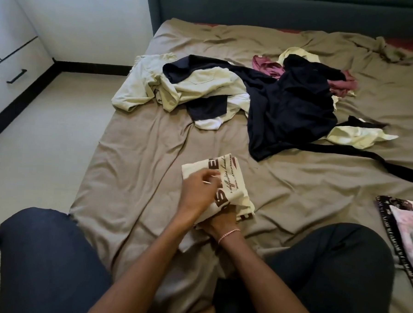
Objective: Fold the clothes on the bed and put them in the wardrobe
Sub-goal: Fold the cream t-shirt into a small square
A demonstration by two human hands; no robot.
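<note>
The left hand (197, 194) lies on top of a folded cream T-shirt (233, 179), its fingers curled and pinching the cloth near the shirt's left edge. The right hand (218, 222), with a thin pink bracelet (229, 233) at the wrist, is tucked into the shirt's near end. Its fingers are buried in the folds and appear closed around the fabric.

The shirt rests on the bed's taupe sheet (133, 167), near the foot edge and roughly midway between the left and right sides, just ahead of the person's knees in dark trousers (47, 255). Its print is maroon. Parts of large block letters show, among them an "E" and an "S", and beside them a slanted script line reads "difficulties head". A smaller line in capitals includes "YOUR DREAMS". The rest of the lettering is folded away or covered by the hands.

Farther up the bed, toward the headboard (280, 11), unfolded clothes lie in a loose heap. A pale cream garment (142, 86) sits at the left edge of the sheet, and a large navy garment (289, 112) spreads across the middle. A maroon piece (267, 66) lies crumpled behind it, and another pale piece (359, 137) sits to its right. A dark strap (368, 155) trails from the navy garment toward the bed's right edge. At that edge, close to the foot, lies a patterned cloth (407, 222) with a black-and-white border.

Left of the bed, across pale floor, stands a white drawer unit (5, 57) with a black bar handle (16, 76).
</note>
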